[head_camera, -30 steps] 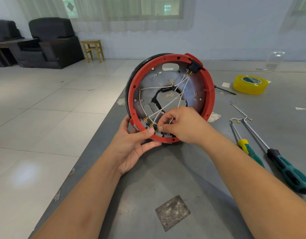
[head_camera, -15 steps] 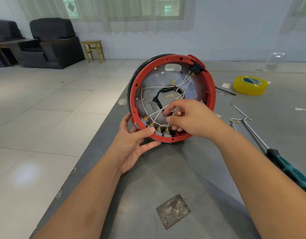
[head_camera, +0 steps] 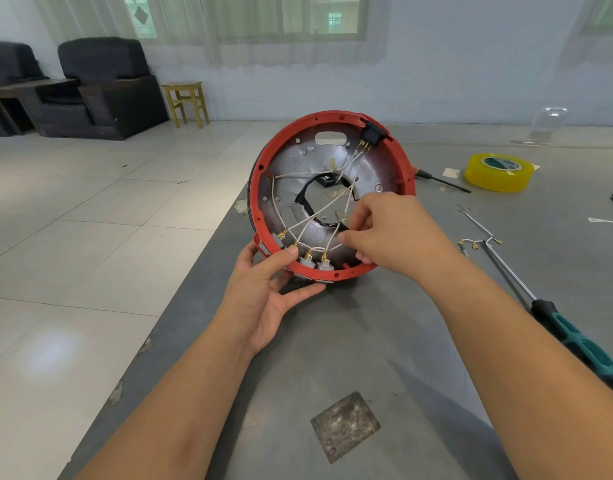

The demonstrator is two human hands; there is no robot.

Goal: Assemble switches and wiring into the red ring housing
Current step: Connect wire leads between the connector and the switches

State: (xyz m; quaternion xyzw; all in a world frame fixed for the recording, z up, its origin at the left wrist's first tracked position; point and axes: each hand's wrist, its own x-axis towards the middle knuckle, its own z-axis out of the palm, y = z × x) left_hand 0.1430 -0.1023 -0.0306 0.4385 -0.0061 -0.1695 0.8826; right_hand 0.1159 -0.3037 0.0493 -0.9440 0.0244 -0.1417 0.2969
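The red ring housing (head_camera: pixel 407 164) stands tilted on its lower edge on the grey table, its metal plate facing me. My left hand (head_camera: pixel 267 299) holds its lower rim, thumb on the inside beside the grey switches (head_camera: pixel 315 263). White wires (head_camera: pixel 298 174) with brass terminals cross the plate from those switches up to a black switch (head_camera: pixel 373 132) at the upper right. My right hand (head_camera: pixel 391 233) sits over the lower right of the ring and pinches a white wire near its terminal end.
A yellow tape roll (head_camera: pixel 499 171) lies at the back right. A green-handled screwdriver (head_camera: pixel 571 337) and loose wires with terminals (head_camera: pixel 474 242) lie right of my arm. The table's left edge (head_camera: pixel 180 299) drops to a tiled floor. A dark patch (head_camera: pixel 345 426) marks the tabletop.
My right hand has lifted from the lower switches to the ring's lower right, drawing a wire with it. The ring has tilted and turned slightly. My left hand stays on the rim.
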